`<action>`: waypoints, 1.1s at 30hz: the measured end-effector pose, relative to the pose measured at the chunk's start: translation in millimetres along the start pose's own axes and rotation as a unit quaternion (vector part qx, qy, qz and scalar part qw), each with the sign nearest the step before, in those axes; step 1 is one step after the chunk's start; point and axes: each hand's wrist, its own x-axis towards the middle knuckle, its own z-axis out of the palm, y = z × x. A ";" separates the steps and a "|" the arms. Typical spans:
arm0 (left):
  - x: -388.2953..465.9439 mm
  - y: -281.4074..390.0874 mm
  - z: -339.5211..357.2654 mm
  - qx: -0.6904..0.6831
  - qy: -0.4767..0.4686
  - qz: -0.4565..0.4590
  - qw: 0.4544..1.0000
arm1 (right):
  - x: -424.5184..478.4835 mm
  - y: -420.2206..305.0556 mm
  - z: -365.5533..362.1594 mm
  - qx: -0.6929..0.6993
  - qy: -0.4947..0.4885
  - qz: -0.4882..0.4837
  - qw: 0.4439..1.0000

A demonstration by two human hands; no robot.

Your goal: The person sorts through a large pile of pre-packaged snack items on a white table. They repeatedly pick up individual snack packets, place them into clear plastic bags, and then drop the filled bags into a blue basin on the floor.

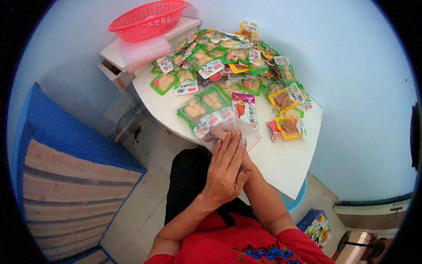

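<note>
My right hand [221, 132] is inside a clear plastic bag [252, 133], its fingers on the label end of two green-edged food packets [211, 100] that show through the film. Across the bag's near end and my right wrist lies my left hand [227, 165], fingers straight and close together; its grip on the film cannot be made out. Just right of the bag is a purple-and-white packet [244, 107]. Behind, a large heap of sealed food packets [204, 57], mostly green-edged with some yellow-edged, covers the far part of the white table [283, 165].
A pink plastic basket [148, 21] and a stack of thin pinkish bags [145, 52] stand at the back left. Yellow-edged packets [290, 127] lie on the right. A blue-framed mesh panel [79, 175] is at the left; a blue basin [298, 198] sits below the table's right edge.
</note>
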 end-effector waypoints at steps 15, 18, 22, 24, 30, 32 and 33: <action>-44.2 -21.0 -21.7 0.106 -0.038 0.053 0.992 | -65.2 -108.2 -55.9 -0.347 0.359 0.048 0.865; -46.2 -22.4 -16.2 0.170 -0.038 0.072 0.982 | -56.3 -101.5 -68.5 -0.377 0.360 0.016 0.853; -42.8 -23.1 -15.1 0.225 -0.035 0.037 0.973 | -56.4 -85.6 -74.9 -0.064 0.272 0.089 0.956; -42.6 -26.4 -16.5 0.238 -0.023 0.034 0.970 | -55.5 -86.4 -71.9 -0.030 0.289 0.091 0.953; -42.6 -32.8 -19.2 0.241 0.009 0.056 0.969 | -55.9 -90.7 -70.6 0.036 0.307 0.087 0.947; -41.8 -32.5 -19.0 0.239 0.018 0.055 0.969 | -58.1 -89.3 -73.5 0.045 0.303 0.082 0.948; -41.2 -32.3 -19.2 0.229 0.023 0.058 0.971 | -59.6 -88.6 -74.8 0.046 0.300 0.083 0.949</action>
